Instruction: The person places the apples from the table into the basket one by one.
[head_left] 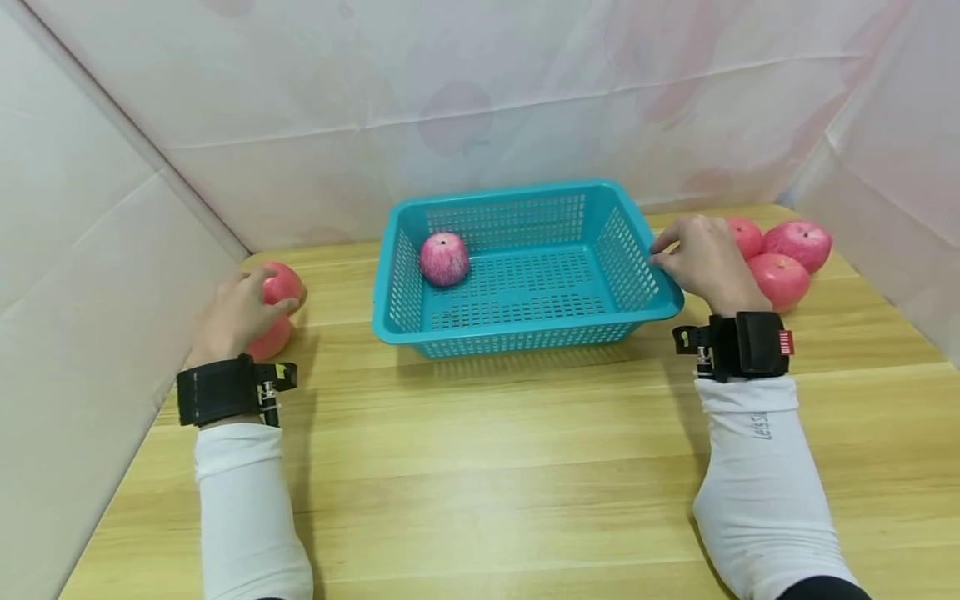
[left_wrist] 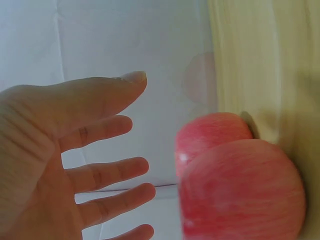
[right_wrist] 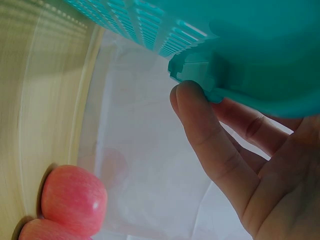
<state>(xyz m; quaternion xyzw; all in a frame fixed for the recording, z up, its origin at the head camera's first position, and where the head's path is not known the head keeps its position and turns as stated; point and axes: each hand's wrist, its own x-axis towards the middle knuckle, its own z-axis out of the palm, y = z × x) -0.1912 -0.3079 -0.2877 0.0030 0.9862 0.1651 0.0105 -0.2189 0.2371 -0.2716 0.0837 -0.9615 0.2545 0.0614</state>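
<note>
A teal plastic basket (head_left: 525, 329) stands near the back of the table, with one red-striped apple (head_left: 444, 259) at its left end. My right hand (head_left: 708, 262) holds the basket's right rim between thumb and fingers; in the right wrist view the thumb (right_wrist: 200, 122) lies against the rim's edge. At the left, my left hand (head_left: 232, 315) hovers over two pink-red apples, a far apple (head_left: 283, 283) and a nearer apple (head_left: 272, 340). In the left wrist view its fingers (left_wrist: 107, 172) are spread and apart from both apples.
Several apples cluster beyond my right wrist, among them a front apple (head_left: 780, 281) and a back apple (head_left: 798, 243). Pale cloth walls (head_left: 300, 167) enclose the wooden table (head_left: 480, 467) at the back and both sides.
</note>
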